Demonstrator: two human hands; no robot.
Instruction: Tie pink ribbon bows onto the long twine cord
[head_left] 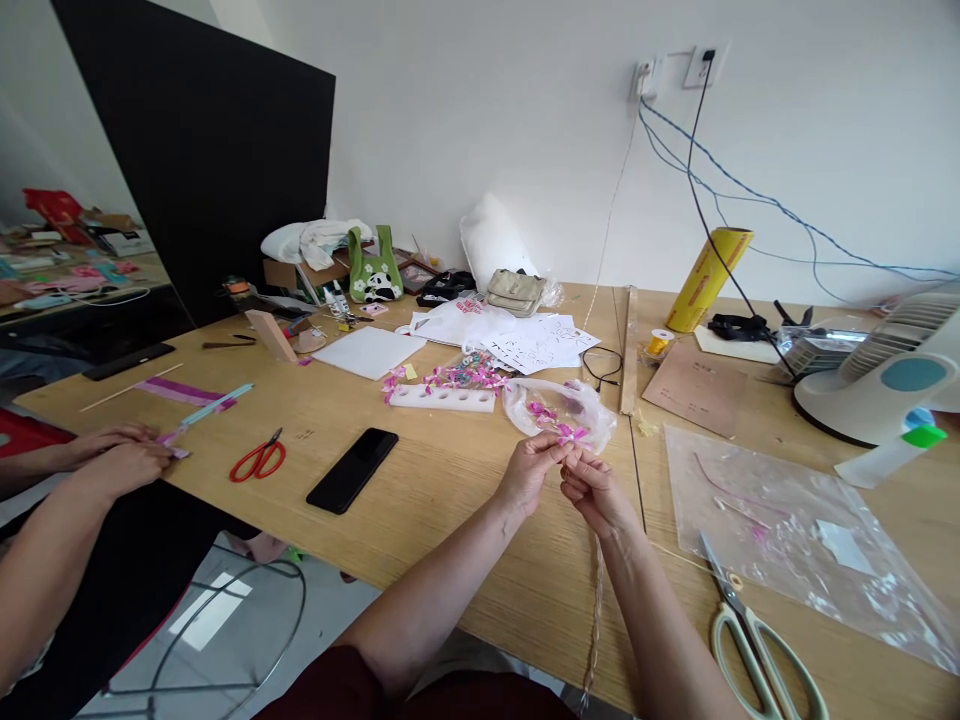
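Observation:
My left hand (pixel 531 468) and my right hand (pixel 598 486) meet over the table, both with fingers pinched together at the base of a small pink fabric flower (pixel 571 434). A pale twisted cord (pixel 597 620) hangs down below my right hand past the table edge; whether it joins the flower is hidden by my fingers. Just behind my hands lies a clear plastic bag (pixel 600 420) with more pink flowers (pixel 541 410) in it. Left of the bag sits a white foam block with holes (pixel 442 400), with pink flower pieces (pixel 469 373) heaped behind it.
Large cream-handled scissors (pixel 739 610) and a flat plastic sheet (pixel 795 540) lie to the right, by a white fan (pixel 885 370). To the left are a black phone (pixel 352 470) and red-handled scissors (pixel 259 460). A co-worker's hands (pixel 131 458) handle purple ribbon at far left.

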